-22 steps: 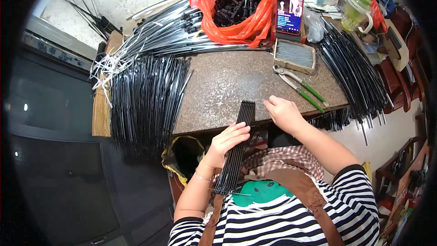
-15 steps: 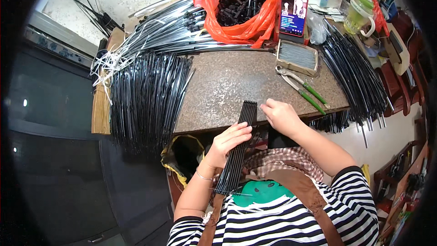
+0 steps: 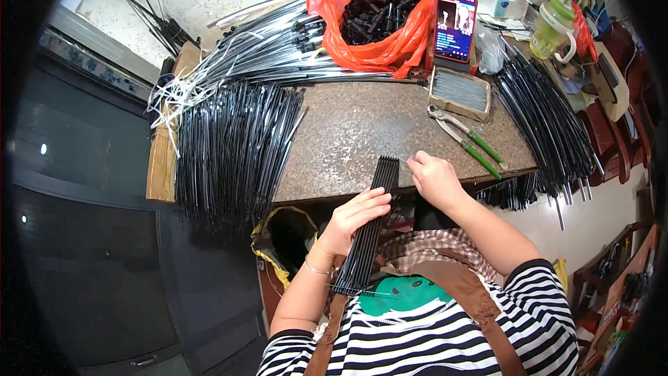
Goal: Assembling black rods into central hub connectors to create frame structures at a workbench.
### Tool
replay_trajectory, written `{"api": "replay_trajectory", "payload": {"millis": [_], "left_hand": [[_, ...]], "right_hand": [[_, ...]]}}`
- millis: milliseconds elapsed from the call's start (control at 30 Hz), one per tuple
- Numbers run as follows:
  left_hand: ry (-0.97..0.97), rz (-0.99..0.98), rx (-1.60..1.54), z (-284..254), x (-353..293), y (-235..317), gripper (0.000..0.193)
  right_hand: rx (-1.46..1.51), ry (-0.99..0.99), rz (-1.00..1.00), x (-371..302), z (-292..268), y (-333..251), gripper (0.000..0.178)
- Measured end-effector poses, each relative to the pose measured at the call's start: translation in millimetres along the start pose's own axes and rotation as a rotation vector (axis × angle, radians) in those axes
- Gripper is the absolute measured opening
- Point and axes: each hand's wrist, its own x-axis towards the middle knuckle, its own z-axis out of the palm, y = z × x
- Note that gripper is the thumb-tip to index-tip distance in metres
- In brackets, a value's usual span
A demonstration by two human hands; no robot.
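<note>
A flat row of slim black rods (image 3: 374, 237) slants from the table's front edge down to my lap. My left hand (image 3: 353, 219) is closed round its middle, with the fingers lying across the top. Beside the row's upper end, my right hand (image 3: 437, 179) is pinched on a thin metal wire, whose tip points at the rods' ends. Another thin wire (image 3: 372, 294) crosses the row's lower end. On the table behind my right hand lie green-handled pliers (image 3: 470, 141) and a small box of thin grey wires (image 3: 459, 92).
A red plastic bag (image 3: 327, 7) of small black parts stands at the back, beside a phone (image 3: 454, 24). Black rods are heaped at the left (image 3: 233, 146) and right (image 3: 546, 118). A green cup (image 3: 553, 26) stands far right; an open yellow-edged sack (image 3: 259, 247) is below the table.
The whole view has shifted slightly to the right and down. My right fingertips are a little farther from the rods, and the thin wire now shows between them. My left hand keeps its grip.
</note>
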Motion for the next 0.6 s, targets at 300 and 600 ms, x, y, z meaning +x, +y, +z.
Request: {"api": "replay_trajectory", "payload": {"millis": [300, 600], "left_hand": [[0.008, 0.025, 0.008, 0, 0, -3, 0.032], [-0.032, -0.007, 0.016, -8, 1, 4, 0.034]], "right_hand": [[-0.108, 0.043, -0.057, 8, 3, 4, 0.004], [-0.123, 0.243, -0.252, 15, -5, 43, 0.011]]}}
